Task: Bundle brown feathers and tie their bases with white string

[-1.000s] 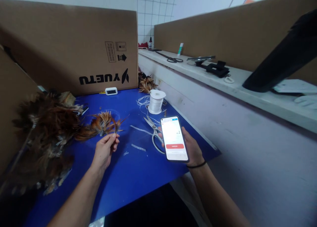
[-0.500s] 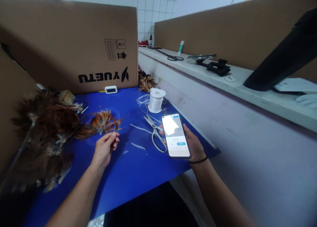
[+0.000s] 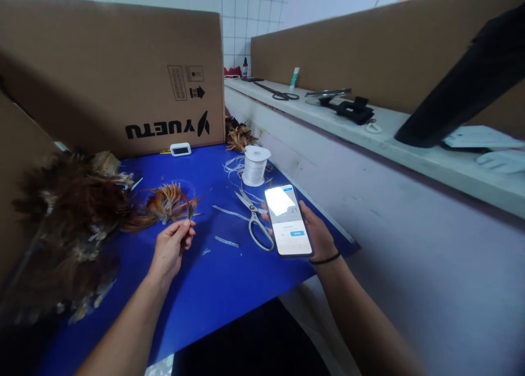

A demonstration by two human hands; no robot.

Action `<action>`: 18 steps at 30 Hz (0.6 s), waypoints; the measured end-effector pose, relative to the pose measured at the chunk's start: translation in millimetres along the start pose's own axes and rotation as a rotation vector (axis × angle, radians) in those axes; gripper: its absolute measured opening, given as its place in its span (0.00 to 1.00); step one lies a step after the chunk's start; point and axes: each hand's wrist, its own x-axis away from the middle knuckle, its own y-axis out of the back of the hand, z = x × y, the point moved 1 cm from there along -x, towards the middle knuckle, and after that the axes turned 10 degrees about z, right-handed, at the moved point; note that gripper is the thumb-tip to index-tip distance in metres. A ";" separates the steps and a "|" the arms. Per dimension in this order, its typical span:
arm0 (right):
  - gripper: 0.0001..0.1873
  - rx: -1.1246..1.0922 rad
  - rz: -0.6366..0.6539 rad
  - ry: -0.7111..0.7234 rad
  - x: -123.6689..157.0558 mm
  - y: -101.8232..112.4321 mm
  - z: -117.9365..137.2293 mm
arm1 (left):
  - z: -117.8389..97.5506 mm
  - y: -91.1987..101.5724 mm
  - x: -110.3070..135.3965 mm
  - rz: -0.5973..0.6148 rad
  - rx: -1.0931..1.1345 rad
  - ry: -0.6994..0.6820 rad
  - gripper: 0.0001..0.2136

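Observation:
My right hand grips a smartphone with its lit screen facing me, held above the right part of the blue table. My left hand pinches the stems of a small bunch of orange-brown feathers that fans out over the table. Silver scissors lie on the blue surface just left of the phone. A white spool of thread stands behind them, with loose thread around it.
A big heap of dark brown feathers fills the table's left side. A cardboard box marked YUETU stands behind, with a small white device before it. A white ledge on the right carries black scissors, tools and a glove.
The phone's screen changed from a page with a red button to one with a small blue button. The phone moved slightly up and away. My left hand kept still.

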 end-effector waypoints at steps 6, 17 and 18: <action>0.29 0.058 -0.025 0.025 -0.5 4.6 6.5 | 1.1 0.3 -0.3 -0.003 -0.003 0.001 0.13; 0.31 0.025 -0.131 0.027 3.9 23.9 22.6 | -1.2 -1.4 0.2 -0.009 -0.011 0.010 0.13; 0.31 0.022 -0.140 0.026 4.4 26.6 24.0 | -1.3 -1.5 0.2 -0.009 -0.013 0.012 0.13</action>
